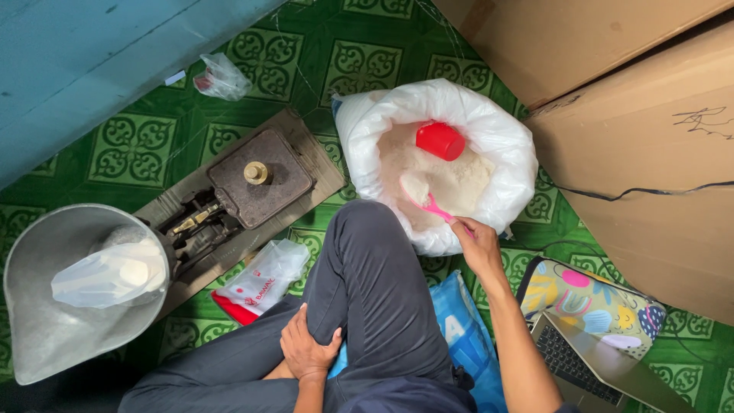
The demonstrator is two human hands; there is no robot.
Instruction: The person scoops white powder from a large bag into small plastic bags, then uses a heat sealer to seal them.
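The green patterned floor carries a scale, a white sack, a small bag, boxes, and a laptop.

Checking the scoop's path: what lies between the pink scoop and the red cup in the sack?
Head view: only loose white flour separates the pink plastic scoop from the red plastic cup.
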